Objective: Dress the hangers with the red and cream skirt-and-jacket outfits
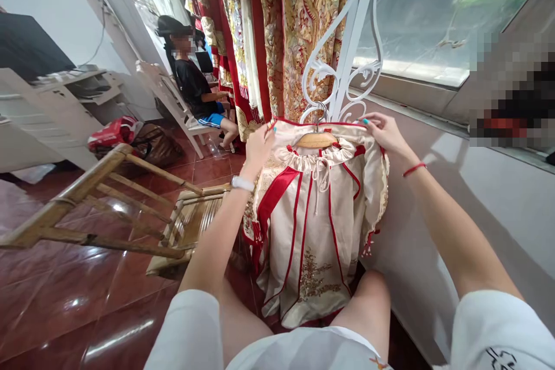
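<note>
A cream garment with red trim and gold embroidery (314, 225) hangs on a wooden hanger (316, 140) hooked to a white scrolled metal stand (342, 69). My left hand (260, 144) pinches the garment's left shoulder, fingers closed on the cloth. At the right shoulder, my right hand (384, 130) grips the fabric the same way; a red string circles that wrist. A white band sits on my left wrist. My knees show below the garment.
A tipped bamboo chair (113, 202) lies on the glossy red tile floor at left. Red and gold embroidered robes (299, 29) hang behind the stand. A person in black sits on a white chair (199, 92) further back. A window ledge (433, 127) runs along the right.
</note>
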Demonstrator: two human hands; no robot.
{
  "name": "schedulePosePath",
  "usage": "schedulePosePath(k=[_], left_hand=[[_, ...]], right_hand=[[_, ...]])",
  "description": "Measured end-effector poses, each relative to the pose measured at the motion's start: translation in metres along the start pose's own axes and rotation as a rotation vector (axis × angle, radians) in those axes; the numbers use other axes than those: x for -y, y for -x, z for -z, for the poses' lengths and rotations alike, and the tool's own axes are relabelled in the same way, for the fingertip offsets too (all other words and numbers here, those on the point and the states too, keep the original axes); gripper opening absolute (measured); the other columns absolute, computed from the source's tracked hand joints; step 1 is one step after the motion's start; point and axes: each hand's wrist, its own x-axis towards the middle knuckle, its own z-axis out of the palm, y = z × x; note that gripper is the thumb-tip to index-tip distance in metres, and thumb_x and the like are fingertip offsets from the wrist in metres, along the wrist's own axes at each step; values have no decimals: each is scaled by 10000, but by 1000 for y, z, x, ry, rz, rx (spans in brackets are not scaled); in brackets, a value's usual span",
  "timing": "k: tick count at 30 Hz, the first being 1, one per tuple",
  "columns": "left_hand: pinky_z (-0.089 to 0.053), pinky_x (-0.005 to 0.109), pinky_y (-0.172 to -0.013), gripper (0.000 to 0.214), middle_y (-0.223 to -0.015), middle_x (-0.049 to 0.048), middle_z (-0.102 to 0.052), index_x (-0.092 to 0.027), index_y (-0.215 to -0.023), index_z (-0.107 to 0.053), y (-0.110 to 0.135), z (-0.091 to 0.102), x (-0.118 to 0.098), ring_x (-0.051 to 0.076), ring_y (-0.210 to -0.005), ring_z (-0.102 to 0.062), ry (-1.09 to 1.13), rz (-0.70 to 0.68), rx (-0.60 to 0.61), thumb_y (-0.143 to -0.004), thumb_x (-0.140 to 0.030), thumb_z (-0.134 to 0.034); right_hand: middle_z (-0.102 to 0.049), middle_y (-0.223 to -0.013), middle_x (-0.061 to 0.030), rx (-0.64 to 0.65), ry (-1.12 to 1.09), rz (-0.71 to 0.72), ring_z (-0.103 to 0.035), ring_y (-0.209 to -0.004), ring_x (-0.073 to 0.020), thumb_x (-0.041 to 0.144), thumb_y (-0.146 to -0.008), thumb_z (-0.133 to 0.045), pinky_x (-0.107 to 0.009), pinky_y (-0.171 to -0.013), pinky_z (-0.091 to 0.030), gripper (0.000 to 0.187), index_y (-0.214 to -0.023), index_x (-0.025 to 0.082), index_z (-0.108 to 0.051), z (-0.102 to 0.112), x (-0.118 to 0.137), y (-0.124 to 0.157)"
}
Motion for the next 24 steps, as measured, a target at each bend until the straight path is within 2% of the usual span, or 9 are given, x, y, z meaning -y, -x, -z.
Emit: schedulePosePath(k=[3,5,7,10,13,16,19,22,24], left_hand=[[-461,436,-1028,406,-1229,153,-617,-181,-1304,-596,66,7,13,305,-1167,-581,-163,-135,-9,-912,-266,-534],[-440,506,-1055,494,-1256,180,-582,-186,-1346,-575,113,6,27,353,-1202,-551,-313,-79,-95,-857,-253,-601],[-465,538,-1016,430,-1171,175,-622,-198,-1295,-607,148,-1,48,368,-1144,-581,-355,13,-117,-873,-275,-582],[-498,505,-1017,402,-1210,163,-666,-217,-1289,-595,171,-12,83,337,-1162,-618,-218,118,-119,-907,-245,-474],[-503,440,-1055,469,-1320,135,-665,-219,-1317,-583,173,-4,101,287,-1239,-624,-42,161,-74,-881,-181,-412],[-528,402,-1020,466,-1291,123,-696,-195,-1301,-619,181,25,76,279,-1211,-654,36,203,-152,-896,-193,-388],[-571,357,-886,446,-1176,117,-743,-206,-1354,-610,205,31,16,262,-1029,-722,-47,211,-189,-962,-248,-401],[-538,284,-632,503,-783,78,-749,-186,-1474,-519,228,-20,-30,214,-653,-711,-252,193,89,-976,-219,-459],[-501,246,-597,531,-724,89,-726,-119,-1495,-484,233,-66,-33,208,-660,-723,-387,236,231,-966,-116,-448]], right_hand=[[-707,-1086,-91,130,189,72,-662,-882,-227,361,-806,-741,-342,-791,-539,606,-1371,211,-579,3,-7,63],[-670,-1191,-130,58,368,18,-674,-931,-278,308,-822,-654,-397,-813,-550,632,-1438,234,-538,-1,-22,113],[-659,-1244,-159,16,394,-63,-688,-966,-300,254,-874,-508,-433,-830,-561,599,-1472,220,-510,-14,-42,156],[-650,-1334,-151,-3,269,-103,-667,-1129,-323,210,-862,-424,-480,-946,-546,579,-1426,210,-552,-42,-71,194],[-686,-1290,-127,-111,111,-221,-644,-1192,-310,219,-834,-397,-469,-1010,-519,546,-1329,192,-624,-53,-73,204],[-738,-1103,-113,-256,29,-371,-683,-1027,-294,260,-843,-390,-407,-879,-556,436,-1140,175,-699,-40,-34,207],[-711,-850,-66,-218,-7,-348,-629,-717,-229,295,-875,-427,-318,-652,-520,316,-978,193,-707,-38,26,216],[-696,-829,-72,-152,-20,-250,-593,-684,-219,308,-899,-427,-312,-643,-501,369,-1121,182,-694,-79,65,220],[-704,-831,-92,-53,33,-255,-591,-665,-224,278,-855,-449,-326,-649,-500,513,-1314,122,-618,-116,65,217]])
